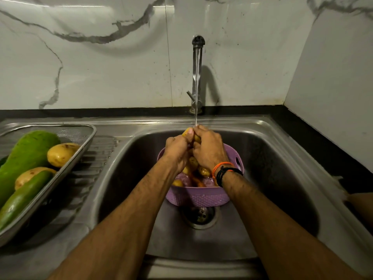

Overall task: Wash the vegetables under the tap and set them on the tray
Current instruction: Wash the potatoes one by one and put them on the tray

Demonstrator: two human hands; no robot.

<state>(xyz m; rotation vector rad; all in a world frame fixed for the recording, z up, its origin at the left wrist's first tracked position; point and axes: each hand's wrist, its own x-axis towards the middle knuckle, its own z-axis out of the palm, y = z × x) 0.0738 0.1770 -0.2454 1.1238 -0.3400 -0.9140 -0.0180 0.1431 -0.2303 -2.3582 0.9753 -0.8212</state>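
Both hands — left hand (pixel 177 148), right hand (pixel 207 148) — grip one potato (pixel 186 131) under the tap (pixel 197 77), fingers curled round it.

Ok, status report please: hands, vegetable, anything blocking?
Left hand and right hand grip potato under water stream. Basket below. Tray unobstructed.

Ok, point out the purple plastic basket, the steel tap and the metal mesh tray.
Purple plastic basket (pixel 198 198): head view, on its woven front wall.
Steel tap (pixel 195 63): head view, on the upright spout pipe.
Metal mesh tray (pixel 77 131): head view, on the bare mesh at its far corner.
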